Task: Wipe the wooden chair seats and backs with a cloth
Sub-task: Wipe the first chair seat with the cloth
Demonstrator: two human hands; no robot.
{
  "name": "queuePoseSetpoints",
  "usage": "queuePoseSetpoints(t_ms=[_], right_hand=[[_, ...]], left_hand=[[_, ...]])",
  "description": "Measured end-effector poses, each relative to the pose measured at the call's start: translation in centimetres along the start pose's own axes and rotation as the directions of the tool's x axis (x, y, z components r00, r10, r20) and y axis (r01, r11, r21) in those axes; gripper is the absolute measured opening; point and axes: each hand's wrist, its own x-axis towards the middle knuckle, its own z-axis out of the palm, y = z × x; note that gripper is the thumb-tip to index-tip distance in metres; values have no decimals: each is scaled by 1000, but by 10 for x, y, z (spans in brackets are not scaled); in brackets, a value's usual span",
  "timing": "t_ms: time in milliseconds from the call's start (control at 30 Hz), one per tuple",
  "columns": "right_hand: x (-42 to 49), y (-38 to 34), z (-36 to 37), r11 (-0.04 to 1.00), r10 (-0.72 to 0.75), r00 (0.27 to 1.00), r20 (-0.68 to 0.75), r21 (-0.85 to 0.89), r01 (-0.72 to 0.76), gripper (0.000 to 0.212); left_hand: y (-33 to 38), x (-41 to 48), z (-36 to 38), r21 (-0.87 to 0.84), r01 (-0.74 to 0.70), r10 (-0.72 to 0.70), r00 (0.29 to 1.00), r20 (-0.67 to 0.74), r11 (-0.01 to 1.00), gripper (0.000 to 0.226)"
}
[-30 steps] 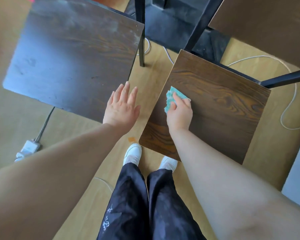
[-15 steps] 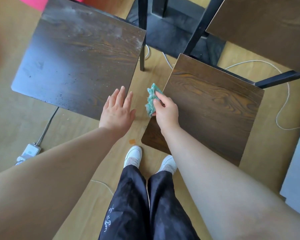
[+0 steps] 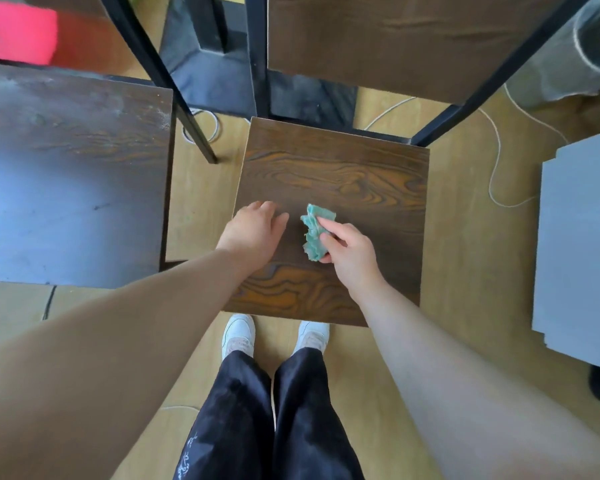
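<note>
A dark wooden chair seat [image 3: 354, 174] with orange grain lies straight below me, its wooden back [image 3: 378, 36] rising beyond it on black metal posts. My right hand [image 3: 350, 251] pinches a crumpled teal cloth [image 3: 314, 233] over the middle of the seat. My left hand [image 3: 253, 230] rests on the seat's left edge, fingers curled down, holding nothing. A second, dustier dark seat [image 3: 70, 174] sits to the left.
A grey board [image 3: 582, 244] lies at the right. White cord [image 3: 496, 157] loops over the wooden floor behind the chair. A pink object [image 3: 18, 36] sits at the far left. My legs and white shoes [image 3: 239, 336] stand just in front of the seat.
The view swung right, bringing the chair straight under me. My right hand carried the cloth from the seat's left edge to its middle. My left hand came onto the seat's left edge.
</note>
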Motion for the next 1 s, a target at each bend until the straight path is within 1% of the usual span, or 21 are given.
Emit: queuePoseSetpoints(t_ms=[33, 100, 167, 300, 433, 567, 700, 1000], right_hand=[[0, 3, -5, 1000, -2, 1000, 4, 20, 1, 33], [-1, 9, -14, 998, -6, 1000, 14, 58, 6, 33], [-1, 13, -20, 993, -9, 1000, 22, 116, 7, 33], [-1, 15, -28, 982, -2, 999, 36, 189, -5, 33], [1, 15, -32, 981, -7, 999, 54, 196, -3, 35], [3, 12, -34, 986, 8, 999, 49, 164, -16, 33], [4, 10, -34, 986, 25, 999, 39, 166, -31, 33], [7, 9, -34, 977, 65, 998, 16, 200, -67, 28]], left_hand=[[7, 4, 3, -93, 51, -46, 998, 46, 994, 41], [20, 11, 9, -266, 157, -125, 983, 134, 951, 39], [29, 16, 15, -376, 202, -143, 973, 179, 904, 37], [42, 18, 25, -516, 261, -167, 961, 220, 816, 27], [46, 19, 29, -618, 324, -201, 944, 262, 716, 20], [46, 22, 30, -693, 340, -217, 940, 262, 636, 12], [48, 24, 29, -717, 346, -213, 938, 273, 605, 10], [49, 24, 31, -677, 332, -194, 942, 273, 657, 6]])
